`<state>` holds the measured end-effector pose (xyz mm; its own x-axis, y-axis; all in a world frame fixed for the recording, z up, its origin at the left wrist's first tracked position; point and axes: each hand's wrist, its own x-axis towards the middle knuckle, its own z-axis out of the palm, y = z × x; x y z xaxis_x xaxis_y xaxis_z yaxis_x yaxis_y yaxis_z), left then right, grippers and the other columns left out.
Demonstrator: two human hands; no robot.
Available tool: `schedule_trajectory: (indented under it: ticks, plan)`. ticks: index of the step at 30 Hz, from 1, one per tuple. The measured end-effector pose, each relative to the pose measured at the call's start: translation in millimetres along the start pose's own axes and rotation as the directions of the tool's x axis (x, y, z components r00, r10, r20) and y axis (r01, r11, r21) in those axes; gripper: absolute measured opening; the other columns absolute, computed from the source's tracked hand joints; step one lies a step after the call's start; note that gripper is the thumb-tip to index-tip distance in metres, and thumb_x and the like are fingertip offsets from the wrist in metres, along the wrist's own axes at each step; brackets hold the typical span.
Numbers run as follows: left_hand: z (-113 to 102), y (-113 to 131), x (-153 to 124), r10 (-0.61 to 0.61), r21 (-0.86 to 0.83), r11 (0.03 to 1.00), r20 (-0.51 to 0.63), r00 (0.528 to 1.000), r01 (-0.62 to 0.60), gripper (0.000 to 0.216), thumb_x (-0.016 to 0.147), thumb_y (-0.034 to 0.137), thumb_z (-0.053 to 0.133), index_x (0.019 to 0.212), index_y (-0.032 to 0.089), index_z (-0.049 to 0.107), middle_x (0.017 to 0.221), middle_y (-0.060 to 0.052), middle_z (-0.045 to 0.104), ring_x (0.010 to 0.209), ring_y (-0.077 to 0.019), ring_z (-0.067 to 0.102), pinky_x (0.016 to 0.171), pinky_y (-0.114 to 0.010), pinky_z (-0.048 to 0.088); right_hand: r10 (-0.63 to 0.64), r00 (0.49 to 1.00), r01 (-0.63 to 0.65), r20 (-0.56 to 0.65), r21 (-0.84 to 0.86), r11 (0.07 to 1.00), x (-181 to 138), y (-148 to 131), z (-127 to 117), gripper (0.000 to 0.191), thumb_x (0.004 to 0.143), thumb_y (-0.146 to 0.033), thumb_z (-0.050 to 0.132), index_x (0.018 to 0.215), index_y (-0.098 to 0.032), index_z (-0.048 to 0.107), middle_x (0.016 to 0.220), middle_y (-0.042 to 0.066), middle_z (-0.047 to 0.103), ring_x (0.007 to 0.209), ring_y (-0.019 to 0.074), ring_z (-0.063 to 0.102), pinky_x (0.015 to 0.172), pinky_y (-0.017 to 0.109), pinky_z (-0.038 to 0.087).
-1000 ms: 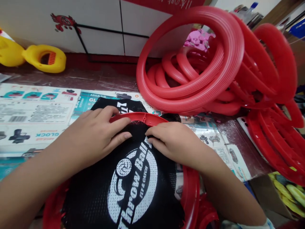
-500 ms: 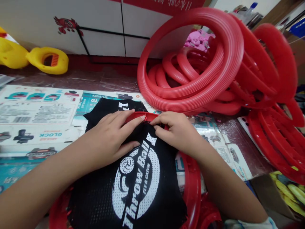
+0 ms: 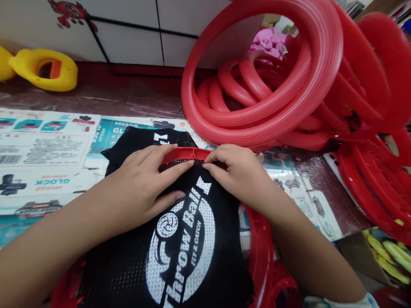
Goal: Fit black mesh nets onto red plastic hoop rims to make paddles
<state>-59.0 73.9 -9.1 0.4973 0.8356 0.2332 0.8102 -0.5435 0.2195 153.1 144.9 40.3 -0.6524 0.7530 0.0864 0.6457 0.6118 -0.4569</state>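
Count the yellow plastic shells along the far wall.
2. One yellow shell lies back left by the wall; a second shell is cut off by the left edge. More may be hidden.

The right hand [image 3: 239, 175] has moved up the mesh [image 3: 128, 265] onto the red rim [image 3: 180, 152].

Black mesh cloth [image 3: 180, 252] with a white printed round emblem; red ring [image 3: 188, 152] beneath it. Far right, a heap of red ribbed hoops [image 3: 272, 107]. Far left, yellow toy [image 3: 45, 75] with orange grille. Worktop [image 3: 128, 100] dark reddish-brown; printed sheets [image 3: 48, 145] white and teal.
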Motion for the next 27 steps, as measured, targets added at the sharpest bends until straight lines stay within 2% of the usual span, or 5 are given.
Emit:
schedule_trajectory:
  ticks: [12,27]
  plan:
    - [-0.1,2.5,0.9,-0.002,0.012,1.000,0.008,1.000,0.002,0.052,0.096,0.041,0.042,0.140,0.015,0.046,0.141,-0.025,0.037,0.129,-0.0432,0.042,0.101,-0.060,0.041,-0.080,0.997,0.079,-0.021,-0.038,0.996,0.6,1.6,-0.5,0.012,0.084,-0.009,0.061,0.084,-0.010,0.073,0.077,0.004,0.068,0.073,0.0131,0.059,0.068,0.023,0.041]
    - [0.3,1.7,1.2,-0.006,0.025,1.000,0.004,1.000,0.006,0.051,0.096,0.040,0.042,0.140,0.015,0.046,0.141,-0.025,0.036,0.129,-0.0437,0.041,0.101,-0.061,0.041,-0.062,0.997,0.060,-0.054,-0.040,0.997,2.0,4.2,2.8,0.012,0.085,-0.010,0.061,0.085,-0.010,0.073,0.073,0.003,0.065,0.069,0.0126,0.056,0.065,0.023,0.039]
